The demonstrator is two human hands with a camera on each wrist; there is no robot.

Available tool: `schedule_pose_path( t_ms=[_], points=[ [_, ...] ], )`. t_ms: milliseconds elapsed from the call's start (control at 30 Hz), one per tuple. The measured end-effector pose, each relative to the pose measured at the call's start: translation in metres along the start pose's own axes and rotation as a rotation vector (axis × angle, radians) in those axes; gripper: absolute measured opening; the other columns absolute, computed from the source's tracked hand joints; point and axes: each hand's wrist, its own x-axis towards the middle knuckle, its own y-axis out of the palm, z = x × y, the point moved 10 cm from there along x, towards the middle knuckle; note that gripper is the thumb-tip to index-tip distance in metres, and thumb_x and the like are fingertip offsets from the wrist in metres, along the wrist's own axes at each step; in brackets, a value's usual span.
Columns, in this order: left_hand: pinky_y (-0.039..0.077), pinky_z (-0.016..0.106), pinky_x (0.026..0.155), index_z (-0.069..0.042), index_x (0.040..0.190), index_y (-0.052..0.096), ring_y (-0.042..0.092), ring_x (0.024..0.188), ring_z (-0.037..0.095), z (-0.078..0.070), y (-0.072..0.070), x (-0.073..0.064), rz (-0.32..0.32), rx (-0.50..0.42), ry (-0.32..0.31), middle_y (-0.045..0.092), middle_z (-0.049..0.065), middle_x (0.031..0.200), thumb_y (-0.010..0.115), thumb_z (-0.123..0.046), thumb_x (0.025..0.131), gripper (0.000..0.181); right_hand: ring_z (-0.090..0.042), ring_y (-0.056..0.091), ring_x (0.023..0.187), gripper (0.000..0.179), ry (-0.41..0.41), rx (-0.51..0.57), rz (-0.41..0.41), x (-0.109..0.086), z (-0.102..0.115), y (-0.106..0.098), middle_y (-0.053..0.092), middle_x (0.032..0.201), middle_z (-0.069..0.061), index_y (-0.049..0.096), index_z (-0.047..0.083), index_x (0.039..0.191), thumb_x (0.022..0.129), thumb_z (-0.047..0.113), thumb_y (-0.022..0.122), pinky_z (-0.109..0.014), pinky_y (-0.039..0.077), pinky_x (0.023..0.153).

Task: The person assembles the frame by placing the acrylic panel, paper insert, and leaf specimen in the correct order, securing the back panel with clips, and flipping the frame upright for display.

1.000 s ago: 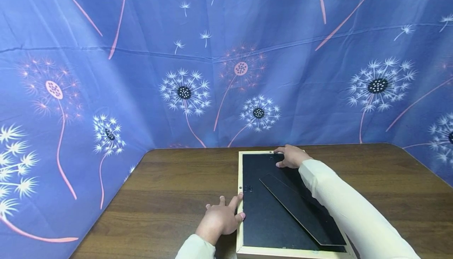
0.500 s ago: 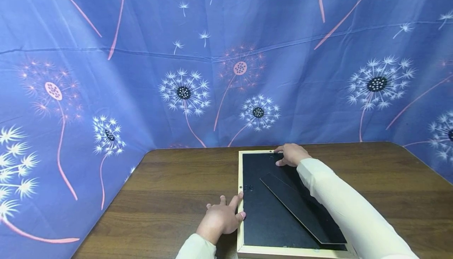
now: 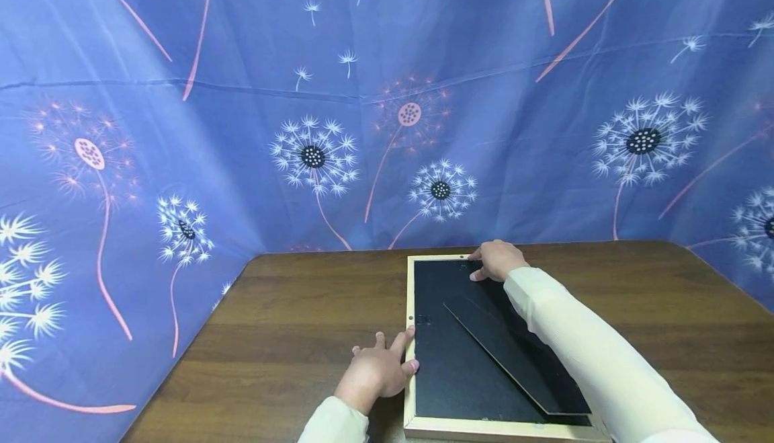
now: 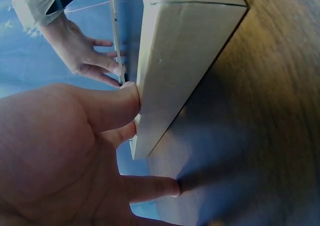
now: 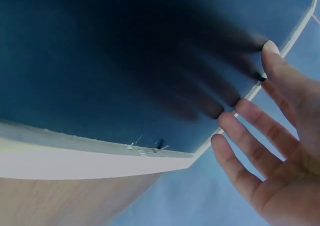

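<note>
A picture frame (image 3: 508, 428) with a pale wooden rim lies back side up on the table. Its back panel (image 3: 453, 382) is black, and a black easel leg (image 3: 517, 359) stands out slantwise from it. My left hand (image 3: 377, 372) is at the left rim, thumb and index finger against the wood; its other fingers spread toward the tabletop. At the far rim is my right hand (image 3: 497, 261), fingertips along the edge and thumb over the panel. In the right wrist view, fairly straight fingers (image 5: 250, 138) line that edge. The right forearm hides the frame's right side.
The brown wooden table (image 3: 290, 335) extends on both sides of the frame. Behind and to the left hangs a blue cloth (image 3: 242, 160) printed with dandelions. The frame's far edge lies close to the cloth.
Both hands stay in place on the frame, which lies as before. The head view has shifted very slightly.
</note>
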Motion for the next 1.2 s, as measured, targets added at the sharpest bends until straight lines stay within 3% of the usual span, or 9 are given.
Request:
schedule_pose_path(
  t_ms=[533, 900, 1100, 1200],
  points=[
    [0.042, 0.066, 0.104, -0.026, 0.153, 0.041, 0.045, 0.125, 0.067, 0.002, 0.001, 0.001, 0.016, -0.026, -0.032, 0.044, 0.031, 0.150, 0.055, -0.040, 0.103, 0.053, -0.043, 0.058, 0.124, 0.042, -0.076, -0.084, -0.009, 0.001, 0.006, -0.001, 0.065, 0.131, -0.022, 0.073, 0.004, 0.124, 0.089, 0.025, 0.080, -0.054, 0.051, 0.099],
    [0.037, 0.066, 0.109, -0.026, 0.154, 0.039, 0.049, 0.126, 0.062, 0.001, 0.001, 0.001, 0.027, -0.008, -0.025, 0.044, 0.031, 0.150, 0.053, -0.040, 0.104, 0.054, -0.045, 0.053, 0.128, 0.043, -0.040, -0.104, 0.017, -0.005, 0.006, 0.003, 0.060, 0.138, -0.024, 0.067, 0.006, 0.133, 0.096, 0.026, 0.073, -0.058, 0.050, 0.098],
    [0.037, 0.067, 0.108, -0.028, 0.154, 0.038, 0.044, 0.126, 0.066, 0.004, 0.002, 0.001, 0.049, -0.037, -0.045, 0.042, 0.032, 0.151, 0.054, -0.041, 0.104, 0.054, -0.048, 0.055, 0.121, 0.048, -0.065, -0.109, 0.037, -0.013, 0.006, 0.006, 0.059, 0.125, -0.024, 0.061, 0.008, 0.141, 0.098, 0.025, 0.070, -0.063, 0.047, 0.096],
    [0.038, 0.067, 0.107, -0.028, 0.154, 0.038, 0.044, 0.126, 0.067, 0.004, 0.002, 0.001, 0.052, -0.038, -0.045, 0.042, 0.032, 0.151, 0.054, -0.041, 0.104, 0.055, -0.048, 0.053, 0.124, 0.049, -0.071, -0.111, 0.049, -0.017, 0.007, 0.005, 0.057, 0.129, -0.027, 0.059, 0.007, 0.143, 0.097, 0.022, 0.070, -0.062, 0.047, 0.097]
  ],
)
